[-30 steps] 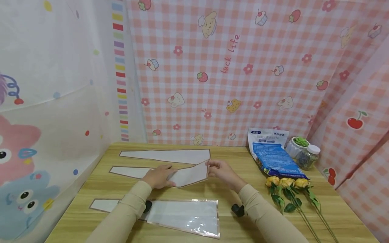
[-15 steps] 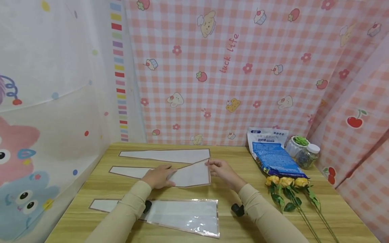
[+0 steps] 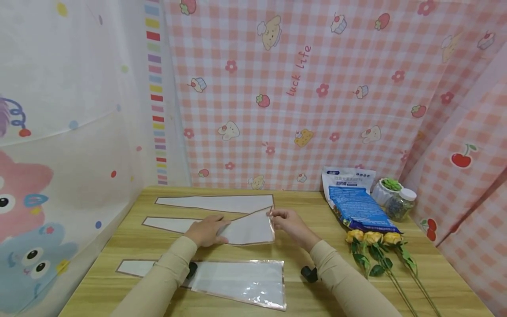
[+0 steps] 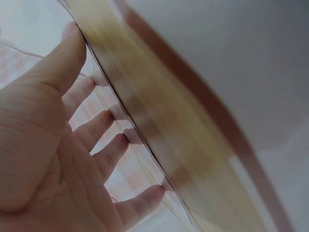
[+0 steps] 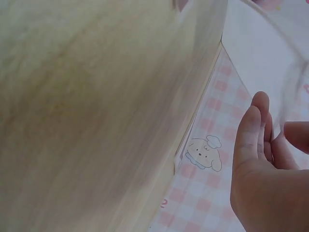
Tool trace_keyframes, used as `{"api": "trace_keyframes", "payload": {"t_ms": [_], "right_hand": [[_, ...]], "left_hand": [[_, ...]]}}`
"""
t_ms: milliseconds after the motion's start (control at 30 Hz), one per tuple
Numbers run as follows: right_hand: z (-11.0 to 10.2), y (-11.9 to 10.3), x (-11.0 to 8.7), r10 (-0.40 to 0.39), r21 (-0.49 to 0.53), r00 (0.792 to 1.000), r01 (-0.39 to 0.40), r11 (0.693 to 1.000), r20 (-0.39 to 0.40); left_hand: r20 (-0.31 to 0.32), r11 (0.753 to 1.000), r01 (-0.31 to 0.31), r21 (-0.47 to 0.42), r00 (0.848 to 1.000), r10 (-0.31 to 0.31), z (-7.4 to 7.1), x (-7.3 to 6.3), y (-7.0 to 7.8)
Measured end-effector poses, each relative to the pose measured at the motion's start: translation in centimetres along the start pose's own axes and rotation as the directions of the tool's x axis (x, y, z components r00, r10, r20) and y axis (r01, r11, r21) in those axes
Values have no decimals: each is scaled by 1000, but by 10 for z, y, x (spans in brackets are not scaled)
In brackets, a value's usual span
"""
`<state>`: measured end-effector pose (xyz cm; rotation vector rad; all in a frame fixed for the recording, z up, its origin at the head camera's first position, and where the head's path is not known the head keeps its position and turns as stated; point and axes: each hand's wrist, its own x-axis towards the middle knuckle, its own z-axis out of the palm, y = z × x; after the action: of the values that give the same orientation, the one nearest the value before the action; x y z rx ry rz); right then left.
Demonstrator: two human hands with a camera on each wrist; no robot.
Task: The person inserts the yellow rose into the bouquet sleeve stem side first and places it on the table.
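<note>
A tapered white flower sleeve (image 3: pixel 249 226) with a copper-coloured border lies under my hands in the middle of the table. My left hand (image 3: pixel 209 230) rests across its middle, fingers spread on it. In the left wrist view, the thumb and fingertips of the left hand (image 4: pixel 72 130) press along the film. My right hand (image 3: pixel 291 224) pinches the upper corner of the wide right end, which is raised. In the right wrist view, the right hand (image 5: pixel 270 154) has the film between thumb and fingers.
One sleeve (image 3: pixel 229 202) lies behind, another glossy one (image 3: pixel 241 279) in front, under the left forearm. To the right are several yellow roses (image 3: pixel 374 237), a blue-and-white bag (image 3: pixel 360 204), a lidded jar (image 3: pixel 401 204) and a potted succulent (image 3: pixel 388 189). Patterned curtains enclose the table.
The sleeve's wide end has shifted: its lower right corner moved slightly right and down, and its right edge now shows a shiny copper band. My left hand has stayed in place.
</note>
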<state>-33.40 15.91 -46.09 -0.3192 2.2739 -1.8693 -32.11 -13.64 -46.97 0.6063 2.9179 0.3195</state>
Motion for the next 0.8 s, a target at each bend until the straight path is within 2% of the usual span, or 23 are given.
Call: {"api": "trace_keyframes", "payload": {"t_ms": [100,200,367,500,567,633,700,767,800], "right_hand": [[0,0,0,-6,-52,1000,6,999,2],[-2,0,-1,-3,-91,999,7,996,39],[-2,-1,-4,17,-139,983,9,990,185],[3,0,-5,-21,-199,965,75,977,261],[6,0,-5,-41,-215,963,100,971,266],[8,0,-5,-39,-218,965,97,971,259],[8,-1,-5,-32,-241,970,92,966,242],[8,-3,-6,-26,-266,975,86,960,221],[8,-4,-6,-24,-286,977,86,954,213]], "left_hand": [[1,1000,1,-1,1000,-1,-1,-1,1],[2,1000,2,2,1000,-2,-2,-2,1],[11,1000,7,2,1000,-7,-2,-2,1],[18,1000,9,-5,1000,-9,-4,-2,1],[0,1000,-7,-11,1000,7,-5,-2,1],[-44,999,-49,-6,998,49,-8,-2,3],[-110,992,-128,0,986,127,-12,0,9],[-188,973,-227,36,955,230,-16,4,19],[-216,957,-282,68,932,290,-19,7,25]]}}
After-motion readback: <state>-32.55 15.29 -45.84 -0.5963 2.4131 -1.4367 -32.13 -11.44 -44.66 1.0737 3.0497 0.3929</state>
